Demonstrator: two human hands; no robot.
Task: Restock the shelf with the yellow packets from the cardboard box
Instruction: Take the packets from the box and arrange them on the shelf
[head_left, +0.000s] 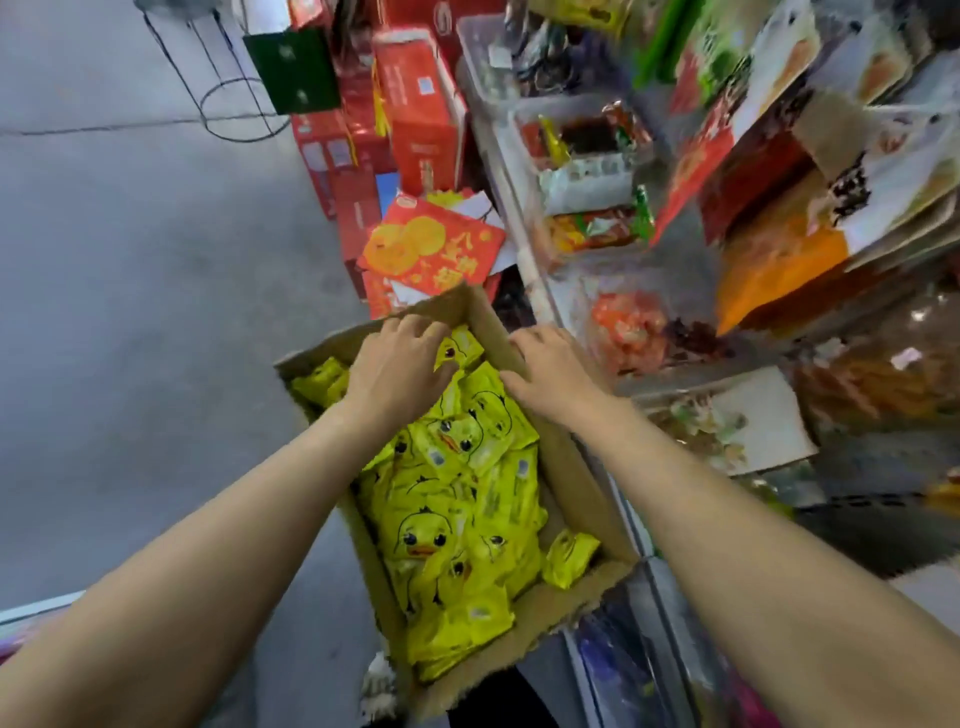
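An open cardboard box (576, 483) sits below me, full of yellow packets (467, 514) printed with a duck face. My left hand (397, 364) reaches into the far end of the box, fingers curled down onto a yellow packet (457, 349) there. Whether it grips the packet is unclear. My right hand (550, 369) lies flat on the box's right wall near the far corner, fingers spread, holding nothing. The shelf (644, 322) runs along the right, with clear bins of snacks.
Red gift boxes (415, 104) are stacked on the floor beyond the cardboard box, with a red-and-orange pack (431, 249) lying on top. A wire stand (228, 78) is at the upper left. Grey floor (130, 312) spreads to the left. Hanging snack bags (779, 156) crowd the upper right.
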